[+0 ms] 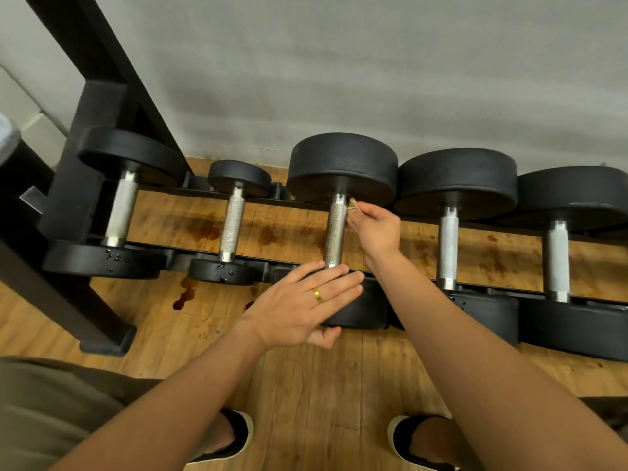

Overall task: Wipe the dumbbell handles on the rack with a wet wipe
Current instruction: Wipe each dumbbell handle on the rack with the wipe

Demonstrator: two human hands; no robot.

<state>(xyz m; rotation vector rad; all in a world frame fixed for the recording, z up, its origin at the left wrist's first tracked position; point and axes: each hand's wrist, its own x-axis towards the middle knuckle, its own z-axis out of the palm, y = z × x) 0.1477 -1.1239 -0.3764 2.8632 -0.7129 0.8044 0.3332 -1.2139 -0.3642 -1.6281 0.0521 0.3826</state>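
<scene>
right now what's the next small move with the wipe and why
Probably slide the wet wipe down the middle dumbbell handle toward you. The right hand pinches it against the handle's far end; the length below lies bare. The left hand rests flat on the near head, likely steadying it.

Knurled matt metal handle (334, 232), matt black rubbery heads (343, 164), stained wood floor (306, 385).

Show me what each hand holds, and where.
The right hand pinches a wipe in its fingertips, against the middle dumbbell's handle. The left hand holds nothing; it rests on that dumbbell's near head.
</scene>
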